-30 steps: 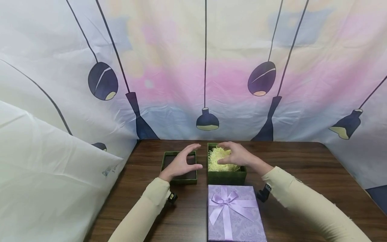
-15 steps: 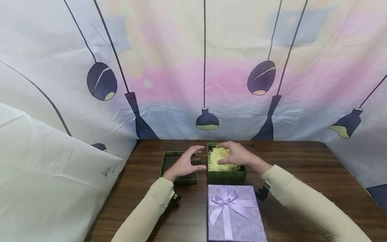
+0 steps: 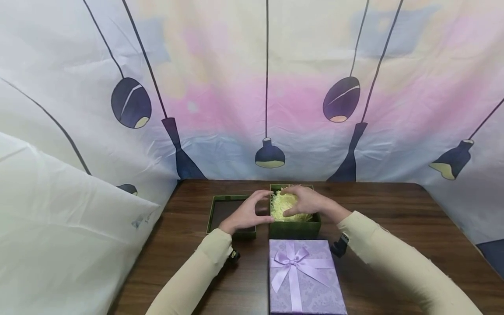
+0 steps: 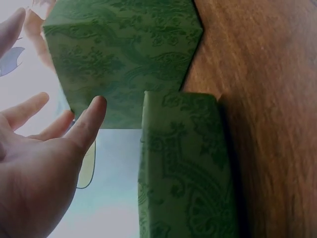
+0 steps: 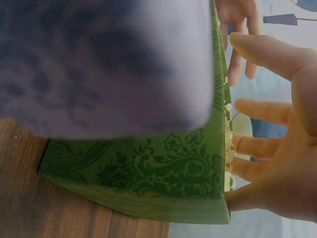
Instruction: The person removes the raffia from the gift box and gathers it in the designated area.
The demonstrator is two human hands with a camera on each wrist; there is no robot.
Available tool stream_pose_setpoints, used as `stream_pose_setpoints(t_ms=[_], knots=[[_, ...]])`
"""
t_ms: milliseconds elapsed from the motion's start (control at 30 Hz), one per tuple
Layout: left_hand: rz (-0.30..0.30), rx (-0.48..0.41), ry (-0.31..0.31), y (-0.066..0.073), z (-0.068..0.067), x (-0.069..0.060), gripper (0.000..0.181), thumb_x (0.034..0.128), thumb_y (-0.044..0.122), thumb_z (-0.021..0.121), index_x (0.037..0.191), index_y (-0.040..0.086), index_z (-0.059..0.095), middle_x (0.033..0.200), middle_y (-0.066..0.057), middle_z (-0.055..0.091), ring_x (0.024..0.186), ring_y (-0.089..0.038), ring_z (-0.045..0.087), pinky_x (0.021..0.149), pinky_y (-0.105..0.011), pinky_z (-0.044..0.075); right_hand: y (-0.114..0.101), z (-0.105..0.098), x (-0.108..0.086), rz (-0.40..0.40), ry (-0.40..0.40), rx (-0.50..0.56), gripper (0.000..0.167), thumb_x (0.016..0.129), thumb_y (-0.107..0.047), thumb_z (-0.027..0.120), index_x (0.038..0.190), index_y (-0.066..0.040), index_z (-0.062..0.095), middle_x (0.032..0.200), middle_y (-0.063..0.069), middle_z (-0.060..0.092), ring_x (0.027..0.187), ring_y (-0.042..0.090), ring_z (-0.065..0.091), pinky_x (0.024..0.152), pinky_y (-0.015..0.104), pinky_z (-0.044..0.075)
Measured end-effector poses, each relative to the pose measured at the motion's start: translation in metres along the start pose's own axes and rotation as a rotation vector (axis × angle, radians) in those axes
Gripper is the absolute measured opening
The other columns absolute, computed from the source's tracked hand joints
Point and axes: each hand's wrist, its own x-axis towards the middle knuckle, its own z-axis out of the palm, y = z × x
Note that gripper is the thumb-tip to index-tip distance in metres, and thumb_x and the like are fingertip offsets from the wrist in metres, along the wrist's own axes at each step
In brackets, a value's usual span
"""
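My right hand (image 3: 309,202) is over the green box (image 3: 294,230), fingers loosely bent above the pale yellow shredded filler (image 3: 284,205). In the right wrist view its fingertips lie along the rim of the patterned box (image 5: 163,168), by the filler; whether they touch is unclear. My left hand (image 3: 246,214) spans from the shallow green tray-like piece (image 3: 212,218) to the box's left edge, fingers apart and holding nothing. The left wrist view shows that hand (image 4: 44,163) beside the box (image 4: 124,59) and the shallow piece (image 4: 185,163).
A purple box with a ribbon bow (image 3: 301,280) lies just in front of the green box. Both stand on a dark wooden table (image 3: 378,245). Behind hangs a curtain with printed lamps (image 3: 307,109), and white cloth (image 3: 71,232) drapes at the left.
My left hand has moved right, from over the shallow green piece to the left edge of the green box. My right hand has hardly moved.
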Motion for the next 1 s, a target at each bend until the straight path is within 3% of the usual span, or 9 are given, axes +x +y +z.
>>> stream_pose_setpoints(t_ms=[200,567,1000], knots=[[0.01,-0.031,0.005,-0.001,0.002,0.002,0.081,0.082,0.021,0.081,0.149,0.01,0.037,0.153,-0.008,0.028,0.136,-0.038,0.037,0.103,-0.044,0.051,-0.003,-0.001,0.004,-0.032,-0.02,-0.029,0.076,0.078,-0.04,0.08,0.139,-0.005,0.053,0.142,0.015,0.052,0.132,0.036,0.047,0.108,0.054,0.042],[-0.036,-0.029,-0.023,0.002,0.002,0.005,0.084,0.0837,0.023,0.079,0.151,0.007,0.032,0.154,-0.012,0.023,0.137,-0.041,0.035,0.099,-0.043,0.053,0.001,0.001,0.006,-0.063,-0.052,-0.041,0.08,0.075,-0.04,0.082,0.14,-0.004,0.05,0.143,0.015,0.051,0.132,0.037,0.046,0.109,0.055,0.04],[-0.06,-0.061,-0.033,-0.006,0.004,0.008,0.08,0.0836,0.021,0.079,0.149,0.006,0.035,0.153,-0.013,0.026,0.136,-0.038,0.039,0.099,-0.049,0.052,0.007,0.004,0.008,-0.109,-0.087,-0.063,0.079,0.077,-0.035,0.082,0.142,-0.006,0.048,0.144,0.012,0.05,0.133,0.033,0.046,0.11,0.052,0.041]])
